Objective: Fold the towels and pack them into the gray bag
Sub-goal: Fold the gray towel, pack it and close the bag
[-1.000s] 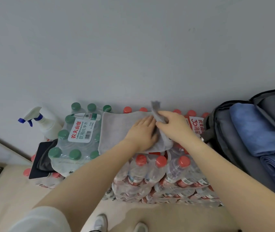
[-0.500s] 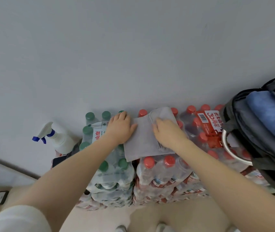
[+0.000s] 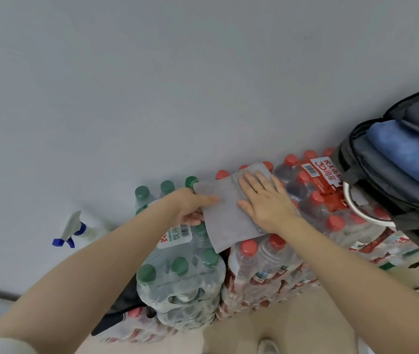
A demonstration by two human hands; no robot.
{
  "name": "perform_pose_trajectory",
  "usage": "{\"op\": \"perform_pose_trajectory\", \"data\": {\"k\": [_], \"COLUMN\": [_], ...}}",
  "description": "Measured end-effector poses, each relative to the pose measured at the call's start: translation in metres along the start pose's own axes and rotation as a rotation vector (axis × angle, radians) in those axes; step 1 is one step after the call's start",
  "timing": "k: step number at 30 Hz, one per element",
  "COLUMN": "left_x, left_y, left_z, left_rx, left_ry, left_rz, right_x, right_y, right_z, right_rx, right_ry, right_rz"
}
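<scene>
Since half a second ago left hand (image 3: 190, 206) shifts from lying flat on the gray towel's (image 3: 225, 215) left part to gripping its left edge, thumb on top, other fingers curled under the cloth; right hand (image 3: 264, 200) goes from a loose press to fully flat, fingers straight and spread, palm down on the towel's right half, ring visible on one finger. Towel is already folded to a small rectangle, sitting on the shrink-wrapped bottle packs: green-capped pack (image 3: 177, 264) under the left fingers, red-capped pack (image 3: 267, 256) under and beyond the right palm. Step in hand, as I read it: last fold or flatten of this towel, right hand anchoring, left hand about to lift its edge over toward the right fingers. Gray bag (image 3: 382, 175) stands open well to the right of the right fingertips, folded blue towels (image 3: 407, 152) already inside, so packing is partly done. Next move likely calls for folding left edge across, pressing the crease, then carrying the bundle right without it unfolding, into the space beside the blue ones. Spray bottle (image 3: 75, 231) sits far left of the left hand, not involved.
</scene>
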State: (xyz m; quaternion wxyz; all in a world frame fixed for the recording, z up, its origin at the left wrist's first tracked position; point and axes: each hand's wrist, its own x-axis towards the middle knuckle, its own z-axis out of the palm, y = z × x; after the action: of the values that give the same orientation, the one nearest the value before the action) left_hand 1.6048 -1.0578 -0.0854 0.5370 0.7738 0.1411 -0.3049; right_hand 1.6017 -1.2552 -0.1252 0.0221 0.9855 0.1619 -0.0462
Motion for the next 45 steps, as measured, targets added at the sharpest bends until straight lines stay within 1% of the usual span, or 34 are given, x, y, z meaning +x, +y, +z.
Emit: {"op": "perform_pose_trajectory", "data": {"k": [2, 6, 9, 11, 12, 13, 14, 15, 16, 17, 19, 21, 23, 25, 28, 30, 32, 34, 35, 36, 38, 40, 42, 43, 44, 45], "left_x": [-0.002, -0.009, -0.014, -0.013, -0.012, -0.009, -0.007, -0.004, -0.002, 0.001, 0.008, 0.014, 0.018, 0.016, 0.010, 0.008, 0.014, 0.021, 0.025, 0.029, 0.032, 0.033, 0.031, 0.034, 0.039, 0.045], "left_y": [-0.007, -0.006, 0.007, 0.018, 0.023, 0.028, 0.033, 0.037, 0.041, 0.045, 0.048, 0.048, 0.045, 0.042, 0.033, 0.028, 0.025, 0.023, 0.022, 0.021, 0.021, 0.022, 0.024, 0.023, 0.022, 0.021], "left_z": [0.000, 0.010, 0.024, 0.035, 0.041, 0.046, 0.052, 0.057, 0.064, 0.070, 0.081, 0.089, 0.094, 0.096, 0.092, 0.093, 0.100, 0.112, 0.118, 0.124, 0.131, 0.124, 0.110, 0.102, 0.096, 0.091], "left_rx": [-0.021, -0.190, -0.204, -0.216, -0.224, -0.231, -0.236, -0.235, -0.240, -0.249, -0.253, -0.181, -0.022, 0.130, 0.205, 0.291, 0.537, 0.788, 0.840, 0.840, 0.765, 0.600, 0.444, 0.458, 0.562, 0.732], "left_ry": [-0.008, 0.070, 0.129, 0.124, 0.118, 0.112, 0.110, 0.116, 0.127, 0.142, 0.164, 0.176, 0.168, 0.132, 0.017, -0.047, -0.019, 0.096, 0.161, 0.209, 0.219, 0.128, 0.045, 0.054, 0.090, 0.110], "left_rz": [0.018, 0.210, 0.334, 0.368, 0.380, 0.392, 0.399, 0.399, 0.395, 0.393, 0.391, 0.394, 0.408, 0.442, 0.537, 0.619, 0.624, 0.652, 0.661, 0.659, 0.666, 0.693, 0.741, 0.792, 0.846, 0.877], "right_x": [0.002, 0.001, 0.000, 0.003, 0.005, 0.007, 0.007, 0.006, 0.003, 0.000, -0.004, -0.005, -0.007, -0.008, -0.010, -0.012, -0.010, -0.010, -0.011, -0.011, -0.015, -0.020, -0.024, -0.026, -0.027, -0.028], "right_y": [0.000, -0.002, -0.003, 0.002, 0.006, 0.011, 0.016, 0.019, 0.024, 0.030, 0.043, 0.051, 0.055, 0.058, 0.057, 0.053, 0.051, 0.052, 0.054, 0.058, 0.066, 0.072, 0.074, 0.074, 0.074, 0.075], "right_z": [0.002, 0.002, -0.002, -0.004, -0.005, -0.007, -0.011, -0.016, -0.022, -0.027, -0.030, -0.029, -0.025, -0.025, -0.026, -0.027, -0.026, -0.023, -0.021, -0.017, -0.010, -0.006, -0.002, 0.000, 0.001, 0.002], "right_rx": [0.008, -0.002, 0.011, 0.092, 0.216, 0.419, 0.702, 0.990, 1.200, 1.311, 1.311, 1.298, 1.367, 1.400, 1.373, 1.211, 1.085, 1.031, 1.017, 1.014, 1.028, 1.114, 1.165, 1.134, 1.066, 0.990], "right_ry": [-0.010, -0.011, -0.008, -0.006, -0.005, 0.011, 0.045, 0.081, 0.127, 0.181, 0.247, 0.154, 0.015, -0.050, -0.069, -0.097, -0.093, -0.101, -0.114, -0.124, -0.142, -0.134, -0.054, -0.012, 0.012, 0.014], "right_rz": [0.013, 0.036, 0.046, 0.028, 0.017, -0.001, 0.009, 0.049, 0.111, 0.168, 0.249, 0.299, 0.349, 0.379, 0.304, 0.206, 0.122, 0.065, 0.046, 0.031, 0.022, 0.026, -0.002, -0.022, -0.038, -0.044]}}
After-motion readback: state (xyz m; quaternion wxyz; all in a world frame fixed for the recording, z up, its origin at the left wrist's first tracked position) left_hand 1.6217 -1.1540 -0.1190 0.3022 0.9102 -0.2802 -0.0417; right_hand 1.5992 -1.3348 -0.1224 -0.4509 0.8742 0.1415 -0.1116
